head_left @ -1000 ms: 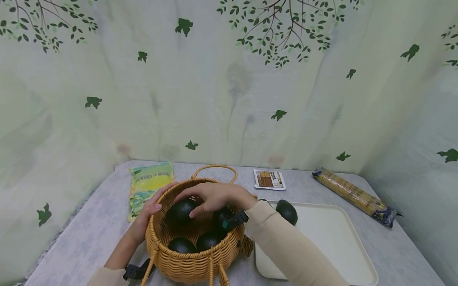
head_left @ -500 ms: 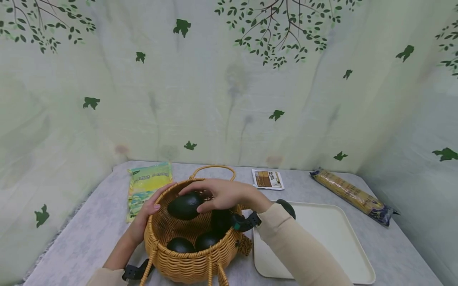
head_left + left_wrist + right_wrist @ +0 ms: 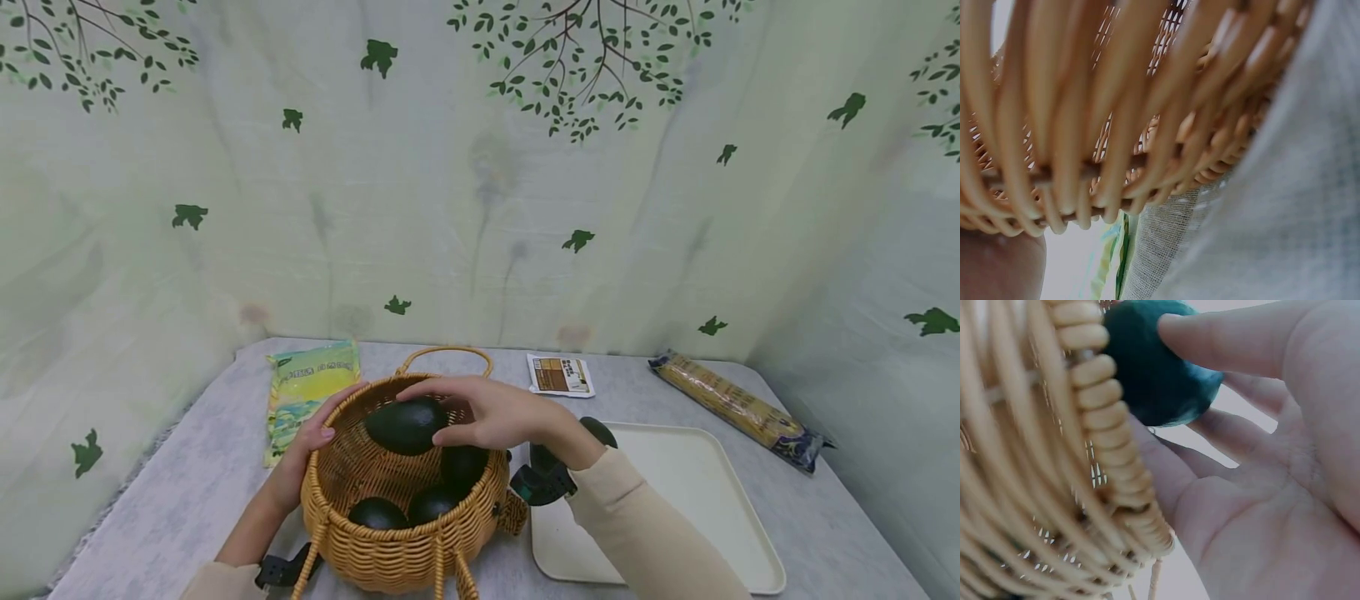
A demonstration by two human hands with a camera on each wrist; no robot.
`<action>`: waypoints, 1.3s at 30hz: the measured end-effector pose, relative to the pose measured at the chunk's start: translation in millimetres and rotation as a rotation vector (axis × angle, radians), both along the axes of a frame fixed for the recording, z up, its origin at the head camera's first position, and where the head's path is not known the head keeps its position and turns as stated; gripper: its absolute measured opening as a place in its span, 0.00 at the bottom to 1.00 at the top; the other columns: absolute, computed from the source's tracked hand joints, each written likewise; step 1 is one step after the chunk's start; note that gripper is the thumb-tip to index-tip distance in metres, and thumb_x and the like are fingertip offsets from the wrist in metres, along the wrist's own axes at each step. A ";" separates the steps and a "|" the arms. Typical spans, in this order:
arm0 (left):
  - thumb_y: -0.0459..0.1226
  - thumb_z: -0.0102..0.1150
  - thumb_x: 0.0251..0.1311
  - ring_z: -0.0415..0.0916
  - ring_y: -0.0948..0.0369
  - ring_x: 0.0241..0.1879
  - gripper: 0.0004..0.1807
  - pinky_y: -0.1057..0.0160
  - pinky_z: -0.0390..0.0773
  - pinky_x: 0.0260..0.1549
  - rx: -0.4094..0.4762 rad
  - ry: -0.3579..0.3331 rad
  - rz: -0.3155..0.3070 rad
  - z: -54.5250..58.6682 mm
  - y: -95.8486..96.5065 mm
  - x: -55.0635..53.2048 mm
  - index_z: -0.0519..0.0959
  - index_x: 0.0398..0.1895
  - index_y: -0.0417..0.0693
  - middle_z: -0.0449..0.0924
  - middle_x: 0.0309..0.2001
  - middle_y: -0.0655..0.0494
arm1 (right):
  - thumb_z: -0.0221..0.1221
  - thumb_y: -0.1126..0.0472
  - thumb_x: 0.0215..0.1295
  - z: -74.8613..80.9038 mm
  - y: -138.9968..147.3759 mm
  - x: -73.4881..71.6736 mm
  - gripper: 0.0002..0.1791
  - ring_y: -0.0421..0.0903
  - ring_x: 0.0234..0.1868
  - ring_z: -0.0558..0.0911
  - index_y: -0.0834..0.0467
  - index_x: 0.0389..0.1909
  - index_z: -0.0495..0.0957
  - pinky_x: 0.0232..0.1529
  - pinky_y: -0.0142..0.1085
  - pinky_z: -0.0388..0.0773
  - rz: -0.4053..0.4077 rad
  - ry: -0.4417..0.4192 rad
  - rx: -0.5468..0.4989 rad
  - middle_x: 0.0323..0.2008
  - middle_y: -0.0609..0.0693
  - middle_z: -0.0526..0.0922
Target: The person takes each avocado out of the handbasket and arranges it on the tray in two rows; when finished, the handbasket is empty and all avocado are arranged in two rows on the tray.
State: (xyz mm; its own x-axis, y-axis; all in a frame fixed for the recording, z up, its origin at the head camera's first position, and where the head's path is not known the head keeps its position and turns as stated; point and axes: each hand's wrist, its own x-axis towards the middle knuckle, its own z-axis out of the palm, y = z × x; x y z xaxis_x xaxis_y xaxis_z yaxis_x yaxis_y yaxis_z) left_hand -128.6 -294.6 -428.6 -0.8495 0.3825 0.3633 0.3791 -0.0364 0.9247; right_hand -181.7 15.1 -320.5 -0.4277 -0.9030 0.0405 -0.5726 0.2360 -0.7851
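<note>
Pale green backdrop cloth [image 3: 420, 175] w/ dark leaf prints hangs behind a table in a mottled grey cloth [image 3: 165, 508]. Near the front, a round tan wicker basket [image 3: 397, 558], its arched handle [image 3: 450, 348] up at the back. L hand [image 3: 306, 446] grips the basket's L rim, thumb over the edge, fingers along the outside; the L wrist cam gets mostly blurred wickerwork.

R hand [image 3: 495, 412] pinches a dark green, egg-shaped avocado [image 3: 401, 427] betw. thumb & fingers, over the basket's mouth twd the back; can't tell if the fruit touches the wicker. R wrist view: thumb on one side, fingers on the other, basket rim just beside.

Inside the basket, 3 more dark rounded avocados: front L one [image 3: 378, 513], front middle one [image 3: 432, 504], R-side one [image 3: 462, 467], the last partly behind the held fruit.

R of basket: flat off-white rectangular tray [image 3: 705, 517], partly under the R sleeve [image 3: 652, 525]; a dark rounded fruit [image 3: 597, 430] shows at its back L corner, half hidden by the arm. Farther back, L to R: yellow-green plastic packet [image 3: 311, 392] near the basket, small white-&-brown sachet [image 3: 561, 376], long gold-&-navy pkg [image 3: 738, 408] lying at a slant.
</note>
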 end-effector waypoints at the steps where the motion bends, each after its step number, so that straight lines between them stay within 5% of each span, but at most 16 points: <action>1: 0.39 0.24 0.75 0.66 0.65 0.69 0.33 0.62 0.74 0.61 0.000 0.003 0.000 -0.3 -0.1 -0.1 0.49 0.83 0.43 0.62 0.74 0.59 | 0.60 0.59 0.74 -0.8 1.6 0.9 0.32 0.38 0.52 0.82 0.38 0.76 0.65 0.53 0.38 0.79 -0.007 -0.007 -0.014 0.66 0.39 0.74; 17: 0.39 0.26 0.74 0.65 0.62 0.71 0.34 0.62 0.73 0.62 -0.005 0.015 0.026 0.8 -0.1 -1.0 0.51 0.82 0.42 0.63 0.74 0.60 | 0.64 0.60 0.71 -15.7 20.5 22.9 0.33 0.40 0.61 0.81 0.38 0.74 0.67 0.54 0.37 0.83 -0.140 -0.092 -0.232 0.68 0.44 0.75; 20: 0.39 0.26 0.74 0.65 0.61 0.71 0.34 0.62 0.73 0.62 -0.004 0.016 0.025 0.4 0.3 -1.3 0.51 0.82 0.42 0.63 0.74 0.59 | 0.65 0.61 0.70 -21.2 22.8 28.8 0.33 0.42 0.60 0.82 0.41 0.73 0.69 0.54 0.37 0.83 -0.173 -0.037 -0.290 0.69 0.45 0.74; 28: 0.38 0.26 0.73 0.66 0.61 0.71 0.34 0.61 0.74 0.61 0.001 0.024 0.021 -0.9 1.1 -2.0 0.51 0.82 0.41 0.63 0.74 0.59 | 0.68 0.62 0.65 -36.7 28.9 44.2 0.34 0.41 0.54 0.86 0.49 0.72 0.71 0.50 0.35 0.84 -0.289 0.275 -0.386 0.71 0.54 0.74; 39: 0.38 0.26 0.73 0.65 0.61 0.72 0.34 0.60 0.74 0.61 0.003 0.030 0.003 -1.8 2.3 -3.0 0.49 0.83 0.41 0.62 0.76 0.58 | 0.70 0.64 0.62 -43.8 41.3 57.3 0.34 0.45 0.60 0.84 0.49 0.69 0.74 0.52 0.36 0.83 -0.339 0.304 -0.470 0.68 0.52 0.77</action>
